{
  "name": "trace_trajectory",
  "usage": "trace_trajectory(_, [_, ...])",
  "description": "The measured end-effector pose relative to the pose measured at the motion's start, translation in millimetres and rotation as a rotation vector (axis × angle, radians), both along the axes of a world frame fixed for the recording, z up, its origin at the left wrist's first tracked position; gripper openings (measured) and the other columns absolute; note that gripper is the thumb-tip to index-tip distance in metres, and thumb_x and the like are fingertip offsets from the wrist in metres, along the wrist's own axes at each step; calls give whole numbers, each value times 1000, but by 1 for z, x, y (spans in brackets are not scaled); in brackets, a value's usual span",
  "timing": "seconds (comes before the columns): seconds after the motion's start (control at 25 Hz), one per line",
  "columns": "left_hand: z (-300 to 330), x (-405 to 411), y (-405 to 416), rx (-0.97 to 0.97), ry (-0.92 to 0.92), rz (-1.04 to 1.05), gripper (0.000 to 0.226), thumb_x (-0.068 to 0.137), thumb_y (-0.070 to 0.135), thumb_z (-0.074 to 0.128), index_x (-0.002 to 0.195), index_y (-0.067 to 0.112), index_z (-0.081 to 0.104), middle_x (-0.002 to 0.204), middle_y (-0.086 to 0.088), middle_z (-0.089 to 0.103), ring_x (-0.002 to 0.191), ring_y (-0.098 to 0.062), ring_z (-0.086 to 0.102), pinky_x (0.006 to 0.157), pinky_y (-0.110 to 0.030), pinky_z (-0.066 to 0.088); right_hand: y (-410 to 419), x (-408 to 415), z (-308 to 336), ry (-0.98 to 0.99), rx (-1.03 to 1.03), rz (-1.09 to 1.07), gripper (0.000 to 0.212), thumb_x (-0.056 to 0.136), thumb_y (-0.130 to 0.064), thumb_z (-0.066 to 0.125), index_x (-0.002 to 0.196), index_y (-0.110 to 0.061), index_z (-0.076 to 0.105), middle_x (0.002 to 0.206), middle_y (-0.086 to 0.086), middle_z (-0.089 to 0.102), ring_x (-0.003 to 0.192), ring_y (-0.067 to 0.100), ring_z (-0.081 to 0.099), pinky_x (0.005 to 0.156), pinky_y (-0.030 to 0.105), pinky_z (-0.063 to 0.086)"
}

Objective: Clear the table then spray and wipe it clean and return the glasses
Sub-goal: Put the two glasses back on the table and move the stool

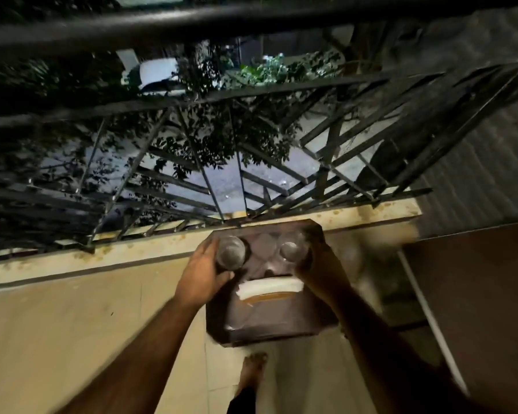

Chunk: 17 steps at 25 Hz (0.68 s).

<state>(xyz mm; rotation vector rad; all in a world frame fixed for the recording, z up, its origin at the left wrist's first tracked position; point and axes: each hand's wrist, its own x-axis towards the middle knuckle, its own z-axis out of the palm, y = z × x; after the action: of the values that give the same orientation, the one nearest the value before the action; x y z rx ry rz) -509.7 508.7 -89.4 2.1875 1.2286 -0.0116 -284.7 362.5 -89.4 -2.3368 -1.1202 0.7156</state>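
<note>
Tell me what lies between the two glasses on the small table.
In the head view, only bare dark tabletop lies between the left glass, held by the left hand, and the right glass, held by the right hand.

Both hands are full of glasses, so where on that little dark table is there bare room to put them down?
The small table shows bare dark surface along its far edge by the railing, under the glass in the left hand and the one in the right hand. Its middle is taken by a white cloth. The near part looks bare too, though blurred.
</note>
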Motion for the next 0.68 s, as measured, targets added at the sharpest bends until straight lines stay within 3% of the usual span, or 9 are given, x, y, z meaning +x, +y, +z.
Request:
trace_trajectory(0.12, [-32,15,21,-7,15,-71,104,62,44,82,146,22,26,151,-5,29,139,-26,29,115,-33,25,26,-2,-28,-168,-45,13,73,59,-41,72,125,-26,45,130,1,47,119,24,50,97,38,47])
trace_trajectory(0.32, [-77,28,40,-22,114,-232,119,63,50,80,151,26,4,158,-3,9,144,-30,13,117,-40,20,55,2,-59,-183,-202,82,111,54,-43,83,145,-17,25,150,10,27,136,30,27,109,45,34])
trace_trajectory(0.48, [-91,33,43,-24,115,-230,118,64,48,80,152,27,5,156,-4,16,141,-30,19,116,-41,23,61,1,-76,-209,-261,70,104,64,-34,80,147,-23,19,152,8,24,138,32,25,106,46,37])
trace_trajectory(0.68, [-88,32,41,-46,116,-123,108,65,33,81,148,37,12,142,-7,33,132,-28,36,109,-38,37,60,4,-76,-230,-234,46,87,66,-30,76,140,-21,32,141,11,37,129,33,37,97,44,46])
